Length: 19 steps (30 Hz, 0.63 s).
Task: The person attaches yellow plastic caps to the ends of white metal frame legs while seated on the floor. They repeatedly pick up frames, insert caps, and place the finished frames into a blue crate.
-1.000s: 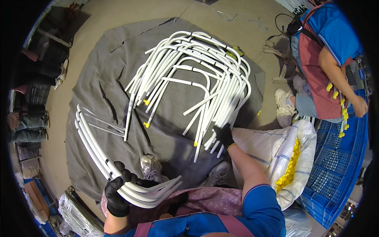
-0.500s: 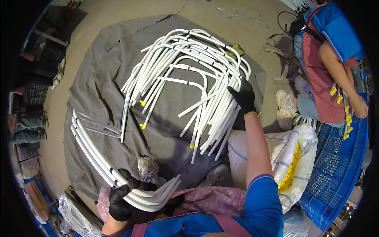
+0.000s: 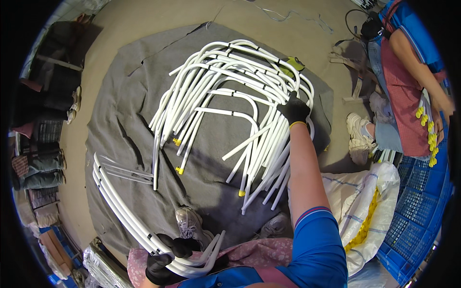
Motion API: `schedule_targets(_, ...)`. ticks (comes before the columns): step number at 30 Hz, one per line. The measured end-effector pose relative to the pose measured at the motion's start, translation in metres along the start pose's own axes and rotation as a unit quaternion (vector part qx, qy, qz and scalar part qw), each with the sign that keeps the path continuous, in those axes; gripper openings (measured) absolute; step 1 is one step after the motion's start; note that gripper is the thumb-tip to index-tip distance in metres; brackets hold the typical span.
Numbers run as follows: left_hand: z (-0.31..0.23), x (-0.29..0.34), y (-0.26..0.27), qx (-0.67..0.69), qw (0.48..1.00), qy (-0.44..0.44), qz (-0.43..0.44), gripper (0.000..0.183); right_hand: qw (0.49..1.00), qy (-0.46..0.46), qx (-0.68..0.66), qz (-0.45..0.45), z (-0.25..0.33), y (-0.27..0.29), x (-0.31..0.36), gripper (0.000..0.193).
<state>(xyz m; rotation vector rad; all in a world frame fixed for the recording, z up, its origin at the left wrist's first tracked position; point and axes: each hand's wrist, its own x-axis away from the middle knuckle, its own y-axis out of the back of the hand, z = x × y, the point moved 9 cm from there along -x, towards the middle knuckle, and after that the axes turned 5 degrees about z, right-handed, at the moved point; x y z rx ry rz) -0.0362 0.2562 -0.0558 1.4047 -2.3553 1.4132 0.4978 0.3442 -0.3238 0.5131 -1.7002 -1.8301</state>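
My left hand (image 3: 165, 254), in a black glove, is closed around a few white bent tubes (image 3: 122, 210) at the lower left, in front of my body. Their long ends reach up and to the left. Ahead of me lies a pile of similar white tubes (image 3: 192, 79), curved into U shapes with black bands; several ends carry yellow caps (image 3: 179, 170). My right hand (image 3: 294, 109), also gloved in black, is at the pile's right bend with its fingers curled over a tube there. The fingertips are partly hidden.
A grey cloth (image 3: 120, 105) covers the floor under the pile. To the right stand a white sack (image 3: 389, 192) of yellow parts and blue crates (image 3: 413, 206). A co-worker (image 3: 408, 96) holds yellow-capped tubes at the far right. A yellow-green object (image 3: 293, 67) lies behind the pile.
The view has shifted slightly, and things sit lower and further right. My right hand has turned and closed in over the pile's right bend. My left hand still holds its tubes.
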Motion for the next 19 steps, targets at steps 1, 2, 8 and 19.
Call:
schedule_targets(1,0.001,0.0,0.001,0.0,1.0,0.004,-0.001,0.041,1.0,0.027,-0.004,-0.003,0.004,-0.003,0.002,0.058)
schedule_targets(2,0.001,0.0,0.002,0.005,1.0,0.011,-0.007,0.04,0.999,0.049,-0.003,-0.002,0.007,-0.006,0.002,0.049)
schedule_targets(8,-0.002,0.005,0.012,-0.01,0.999,0.006,-0.048,0.041,0.99,0.077,-0.117,0.005,0.004,0.008,0.016,0.037)
schedule_targets(19,-0.012,0.022,0.038,-0.04,0.998,-0.038,0.008,0.058,0.974,0.203,-0.043,0.093,0.12,0.226,0.149,0.071)
